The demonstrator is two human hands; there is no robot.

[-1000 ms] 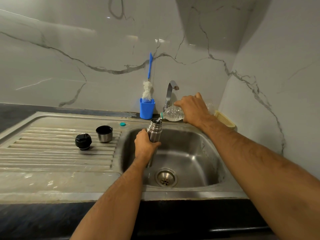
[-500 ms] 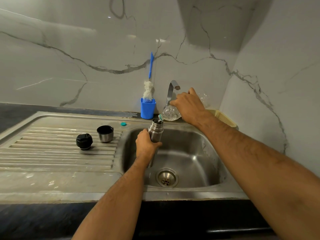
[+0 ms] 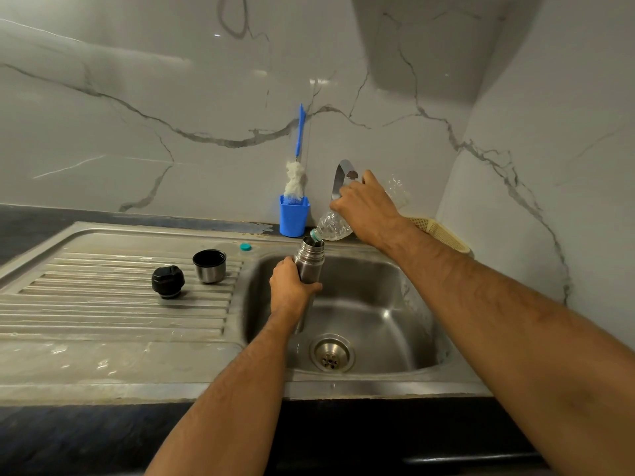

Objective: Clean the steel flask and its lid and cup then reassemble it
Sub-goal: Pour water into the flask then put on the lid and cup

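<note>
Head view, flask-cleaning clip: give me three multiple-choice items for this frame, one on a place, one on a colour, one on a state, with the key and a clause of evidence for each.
1. Where does the black lid lie?
A. In the sink basin
B. On the ribbed drainboard, left of the steel cup
C. Screwed onto the flask

2. What colour is the brush holder by the wall?
A. Blue
B. Red
C. Black

3. How is the plastic bottle held?
A. Upright on the counter
B. Lying in the basin
C. Tipped, mouth down at the flask's opening

Key: 1 B, the lid sits on the drainboard beside the steel cup. 2 A, the holder is plainly blue. 3 C, the right hand tilts the bottle over the steel flask, which the left hand grips.
</note>
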